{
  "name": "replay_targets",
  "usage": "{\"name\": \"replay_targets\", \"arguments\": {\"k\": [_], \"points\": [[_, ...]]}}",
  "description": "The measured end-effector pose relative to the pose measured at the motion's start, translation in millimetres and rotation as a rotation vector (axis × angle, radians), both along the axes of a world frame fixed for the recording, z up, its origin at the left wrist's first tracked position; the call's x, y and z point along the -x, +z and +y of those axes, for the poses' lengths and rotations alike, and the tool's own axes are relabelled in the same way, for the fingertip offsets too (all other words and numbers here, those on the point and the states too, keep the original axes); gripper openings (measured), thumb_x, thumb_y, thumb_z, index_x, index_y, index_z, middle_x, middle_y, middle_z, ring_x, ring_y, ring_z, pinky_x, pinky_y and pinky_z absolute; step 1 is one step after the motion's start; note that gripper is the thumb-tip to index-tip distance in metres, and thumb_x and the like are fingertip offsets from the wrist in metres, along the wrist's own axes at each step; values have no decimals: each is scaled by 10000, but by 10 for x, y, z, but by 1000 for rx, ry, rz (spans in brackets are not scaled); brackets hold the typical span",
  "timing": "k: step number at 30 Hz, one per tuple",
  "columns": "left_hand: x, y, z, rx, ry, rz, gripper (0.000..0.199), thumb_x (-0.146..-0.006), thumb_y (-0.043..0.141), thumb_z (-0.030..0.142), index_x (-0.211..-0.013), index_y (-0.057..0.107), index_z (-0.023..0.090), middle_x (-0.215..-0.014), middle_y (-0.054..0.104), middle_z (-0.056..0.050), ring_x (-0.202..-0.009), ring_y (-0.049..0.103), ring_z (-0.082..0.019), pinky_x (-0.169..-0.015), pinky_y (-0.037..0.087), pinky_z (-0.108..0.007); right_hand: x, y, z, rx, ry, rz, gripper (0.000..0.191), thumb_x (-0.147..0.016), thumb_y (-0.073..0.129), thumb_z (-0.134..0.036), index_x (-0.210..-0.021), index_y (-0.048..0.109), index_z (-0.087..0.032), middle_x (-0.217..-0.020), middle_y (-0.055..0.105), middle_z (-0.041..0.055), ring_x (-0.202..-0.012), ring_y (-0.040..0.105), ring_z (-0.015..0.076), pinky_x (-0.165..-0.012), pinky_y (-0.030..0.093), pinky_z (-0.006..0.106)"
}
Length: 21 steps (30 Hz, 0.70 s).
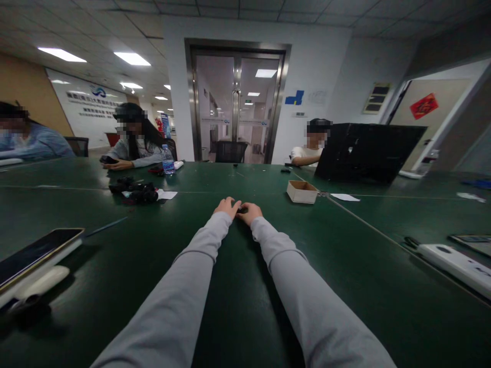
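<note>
My left hand (227,207) and my right hand (250,212) meet over the green table (238,286), straight ahead at the end of my outstretched arms. The fingers of both are bent inward and closed around a small dark thing (242,209) with a light speck on it. Most of that thing is hidden by the fingertips, and its kind is too small to make out. Grey sleeves cover both forearms.
An open box (302,197) stands to the right beyond my hands, before a black monitor (368,153). Black gear (138,191) and a water bottle (168,161) are at left. A phone (42,250) is near left, a power strip (456,263) right. Three people sit across.
</note>
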<state>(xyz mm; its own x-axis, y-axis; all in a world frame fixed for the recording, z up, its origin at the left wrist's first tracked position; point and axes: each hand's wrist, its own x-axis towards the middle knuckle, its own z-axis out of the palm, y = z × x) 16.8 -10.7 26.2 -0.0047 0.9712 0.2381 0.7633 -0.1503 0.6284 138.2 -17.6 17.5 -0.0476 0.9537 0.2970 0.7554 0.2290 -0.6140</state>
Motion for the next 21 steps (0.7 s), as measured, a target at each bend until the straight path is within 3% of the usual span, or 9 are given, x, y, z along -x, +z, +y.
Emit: {"name": "replay_targets", "arguments": {"k": [5, 10, 15, 21], "points": [[68, -218, 96, -48, -126, -182, 202, -765, 494, 330, -841, 620, 193, -805, 635, -33, -764, 570, -137, -714, 427, -231, 43, -14, -1, -54, 0, -32, 159, -576, 715, -242, -702, 637, -181, -731, 637, 16, -740, 581, 163, -681, 438, 231], [108, -319, 201, -56, -99, -359, 183, -735, 536, 309, -808, 632, 171, -703, 629, -23, -632, 564, -111, -614, 433, -209, 25, -90, 87, -81, -14, 88, 181, -548, 721, -263, -671, 617, -178, -684, 617, -3, -650, 582, 141, -608, 458, 224], [95, -382, 284, -38, -85, -391, 175, -712, 566, 306, -789, 643, 169, -650, 617, -21, -594, 558, -109, -586, 438, -207, -7, -181, 172, 38, 1, 363, 225, -534, 720, -156, -731, 613, -164, -683, 607, -18, -438, 539, 75, -433, 437, 175], [159, -437, 288, -65, -157, -503, 168, -668, 623, 232, -817, 643, 156, -612, 597, -13, -551, 547, -101, -597, 464, -226, -68, -110, 137, 178, 164, 612, 224, -615, 604, 7, -785, 605, -138, -553, 570, -33, -407, 541, 80, -375, 436, 153]]}}
